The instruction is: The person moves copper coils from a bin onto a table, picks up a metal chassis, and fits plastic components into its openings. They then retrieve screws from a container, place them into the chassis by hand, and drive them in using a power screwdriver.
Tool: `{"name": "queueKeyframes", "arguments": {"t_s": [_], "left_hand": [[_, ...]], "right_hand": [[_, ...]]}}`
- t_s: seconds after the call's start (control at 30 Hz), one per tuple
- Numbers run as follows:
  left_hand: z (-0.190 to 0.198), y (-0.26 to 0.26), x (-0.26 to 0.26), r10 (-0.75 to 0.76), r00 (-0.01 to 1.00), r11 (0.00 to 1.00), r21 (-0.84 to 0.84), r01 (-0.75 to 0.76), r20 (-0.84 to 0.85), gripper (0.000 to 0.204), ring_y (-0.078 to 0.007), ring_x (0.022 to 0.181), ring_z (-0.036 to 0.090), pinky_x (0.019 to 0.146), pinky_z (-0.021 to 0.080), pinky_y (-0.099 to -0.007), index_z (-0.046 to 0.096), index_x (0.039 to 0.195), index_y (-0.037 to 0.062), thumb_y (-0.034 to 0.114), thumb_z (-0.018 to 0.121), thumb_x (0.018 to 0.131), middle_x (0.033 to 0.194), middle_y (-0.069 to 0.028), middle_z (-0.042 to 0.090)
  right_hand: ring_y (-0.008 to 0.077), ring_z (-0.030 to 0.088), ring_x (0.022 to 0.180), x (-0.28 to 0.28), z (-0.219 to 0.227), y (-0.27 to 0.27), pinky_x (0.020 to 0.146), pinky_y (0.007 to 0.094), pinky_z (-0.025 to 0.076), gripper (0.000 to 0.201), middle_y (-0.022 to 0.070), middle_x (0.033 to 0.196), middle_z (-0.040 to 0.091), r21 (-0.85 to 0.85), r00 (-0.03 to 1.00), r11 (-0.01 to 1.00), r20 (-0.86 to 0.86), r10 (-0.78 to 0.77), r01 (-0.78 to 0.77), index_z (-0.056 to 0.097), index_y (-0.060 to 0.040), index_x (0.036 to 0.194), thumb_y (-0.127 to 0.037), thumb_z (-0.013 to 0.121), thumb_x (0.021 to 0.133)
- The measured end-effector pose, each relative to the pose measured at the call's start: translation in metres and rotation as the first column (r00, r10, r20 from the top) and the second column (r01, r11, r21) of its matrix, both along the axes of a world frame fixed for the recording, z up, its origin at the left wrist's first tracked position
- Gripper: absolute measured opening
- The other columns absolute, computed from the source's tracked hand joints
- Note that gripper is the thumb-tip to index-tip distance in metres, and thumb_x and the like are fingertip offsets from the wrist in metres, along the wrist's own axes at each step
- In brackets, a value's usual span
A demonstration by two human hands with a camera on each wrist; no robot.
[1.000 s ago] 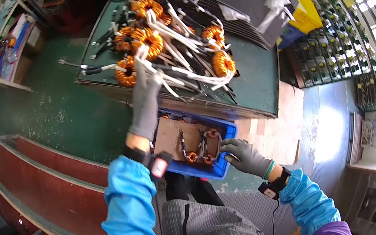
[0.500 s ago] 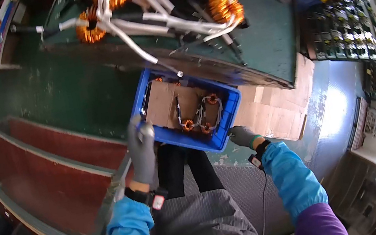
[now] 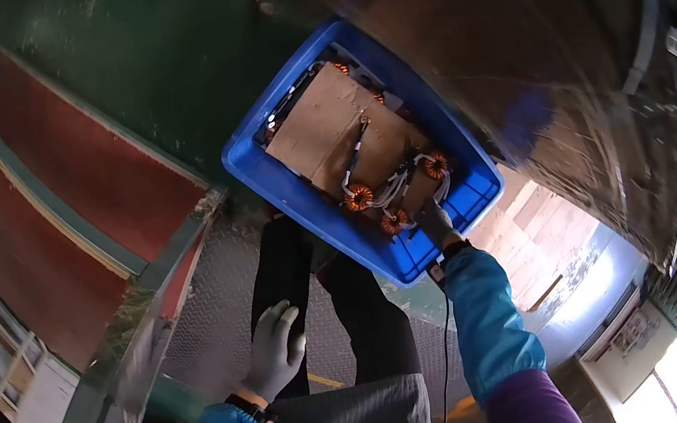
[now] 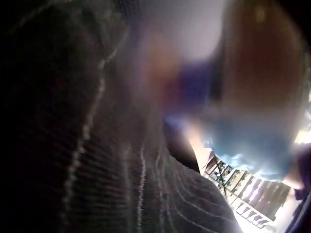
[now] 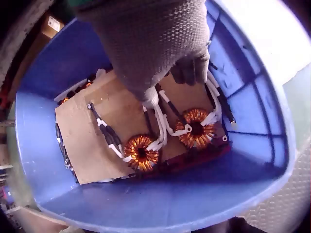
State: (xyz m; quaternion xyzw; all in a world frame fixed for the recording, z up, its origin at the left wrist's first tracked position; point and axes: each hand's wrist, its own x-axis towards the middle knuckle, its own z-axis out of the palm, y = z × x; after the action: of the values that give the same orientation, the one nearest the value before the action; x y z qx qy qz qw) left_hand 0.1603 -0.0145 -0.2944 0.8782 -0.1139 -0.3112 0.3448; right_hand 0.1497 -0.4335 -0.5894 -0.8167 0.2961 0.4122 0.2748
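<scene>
Blue bin [image 3: 279, 181] holds cardboard [image 3: 333, 126], copper coils [image 5: 141, 153].

bin [image 3: 284, 186]: blue plastic, smooth, slight gloss
sheet [image 3: 333, 126] under right hand [image 3: 434, 222]: brown cardboard, matt
coils [image 5: 141, 153]: glossy copper wire, white sleeved leads
gloves: grey knit fabric
floor plate [image 3: 212, 315] by left hand [image 3: 275, 349]: patterned metal
</scene>
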Motion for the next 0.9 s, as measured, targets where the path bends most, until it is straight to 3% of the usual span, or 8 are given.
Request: {"name": "queueKeyframes", "arguments": {"t_s": [0.23, 0.33, 0.37, 0.4, 0.43, 0.57, 0.6, 0.9], "left_hand": [[-0.012, 0.015, 0.001, 0.058, 0.995, 0.998, 0.010, -0.059, 0.080, 0.051, -0.0419, 0.120, 0.054, 0.105, 0.044, -0.0520, 0.053, 0.132, 0.0009, 0.027, 0.066, 0.091, 0.130, -0.0240, 0.055], [-0.017, 0.027, 0.005, 0.076, 0.990, 0.997, -0.025, -0.073, 0.122, 0.044, -0.0410, 0.111, 0.060, 0.099, 0.050, -0.0499, 0.055, 0.126, 0.0015, 0.027, 0.067, 0.092, 0.124, -0.0223, 0.059], [-0.018, 0.031, 0.007, 0.080, 0.989, 0.997, -0.014, -0.079, 0.124, 0.044, -0.0410, 0.111, 0.060, 0.099, 0.050, -0.0499, 0.055, 0.126, 0.0015, 0.027, 0.067, 0.092, 0.124, -0.0223, 0.059], [-0.017, 0.034, 0.009, 0.113, 0.988, 0.993, -0.028, -0.111, 0.107, 0.044, -0.0399, 0.110, 0.061, 0.099, 0.050, -0.0490, 0.056, 0.126, 0.0015, 0.027, 0.067, 0.092, 0.123, -0.0217, 0.060], [-0.018, 0.037, 0.012, 0.147, 0.985, 0.989, -0.041, -0.143, 0.093, 0.044, -0.0388, 0.109, 0.061, 0.098, 0.050, -0.0482, 0.057, 0.125, 0.0014, 0.026, 0.067, 0.091, 0.122, -0.0210, 0.060], [-0.017, 0.044, 0.017, 0.169, 0.979, 0.986, -0.014, -0.168, 0.111, 0.042, -0.0371, 0.105, 0.064, 0.094, 0.053, -0.0454, 0.058, 0.124, 0.0012, 0.026, 0.067, 0.091, 0.120, -0.0203, 0.062], [-0.017, 0.043, 0.017, 0.165, 0.980, 0.986, -0.025, -0.163, 0.112, 0.042, -0.0366, 0.105, 0.064, 0.094, 0.053, -0.0446, 0.059, 0.123, 0.0010, 0.025, 0.068, 0.090, 0.120, -0.0203, 0.063], [-0.010, 0.021, 0.010, 0.061, 0.993, 0.997, -0.044, -0.056, 0.104, 0.040, -0.0393, 0.105, 0.064, 0.092, 0.053, -0.0461, 0.059, 0.121, -0.0012, 0.016, 0.069, 0.086, 0.120, -0.0219, 0.063]], "right_hand": [[0.0446, 0.063, 0.116, -0.063, -0.225, -0.023, 0.096, 0.0483, 0.051, 0.081, 0.0271, 0.124, 0.066, 0.039, 0.964, 0.969, 0.122, 0.238, -0.244, 0.042, 0.0011, 0.143, -0.047, 0.071, 0.085], [0.0355, 0.066, 0.107, -0.027, -0.211, -0.001, 0.091, 0.0435, 0.050, 0.059, 0.0185, 0.121, 0.068, -0.363, 0.211, 0.135, -0.180, 0.961, -0.922, 0.056, 0.0016, 0.131, -0.036, 0.072, 0.088], [0.0355, 0.066, 0.107, -0.013, -0.195, 0.009, 0.091, 0.0435, 0.050, 0.059, 0.0185, 0.121, 0.068, -0.364, 0.206, 0.133, -0.169, 0.964, -0.922, 0.056, 0.0016, 0.131, -0.036, 0.072, 0.088], [0.0347, 0.067, 0.104, 0.004, -0.176, 0.020, 0.089, 0.0436, 0.050, 0.055, 0.0179, 0.118, 0.068, -0.225, 0.874, 0.878, 0.156, 0.459, -0.421, 0.059, 0.0026, 0.126, -0.034, 0.072, 0.087], [0.0338, 0.067, 0.102, 0.021, -0.160, 0.031, 0.087, 0.0437, 0.051, 0.051, 0.0174, 0.116, 0.069, 0.127, 0.871, 0.900, 0.227, -0.435, 0.416, 0.063, 0.0036, 0.122, -0.032, 0.073, 0.087], [0.0273, 0.068, 0.095, 0.038, -0.150, 0.047, 0.083, 0.0425, 0.053, 0.045, 0.0139, 0.102, 0.071, -0.087, 0.896, 0.902, 0.190, -0.402, 0.423, 0.066, 0.0056, 0.112, -0.029, 0.075, 0.085], [0.0214, 0.068, 0.080, 0.032, -0.154, 0.051, 0.070, 0.0390, 0.054, 0.035, 0.0079, 0.091, 0.070, 0.232, 0.691, 0.729, 0.233, -0.684, 0.644, 0.068, 0.0007, 0.105, -0.027, 0.076, 0.084], [0.0091, 0.056, 0.055, 0.002, -0.037, 0.050, 0.048, 0.0270, 0.044, 0.012, -0.0017, 0.072, 0.062, 0.423, 0.509, 0.470, 0.022, -0.860, 0.775, 0.067, -0.0098, 0.095, -0.020, 0.072, 0.090]]}}
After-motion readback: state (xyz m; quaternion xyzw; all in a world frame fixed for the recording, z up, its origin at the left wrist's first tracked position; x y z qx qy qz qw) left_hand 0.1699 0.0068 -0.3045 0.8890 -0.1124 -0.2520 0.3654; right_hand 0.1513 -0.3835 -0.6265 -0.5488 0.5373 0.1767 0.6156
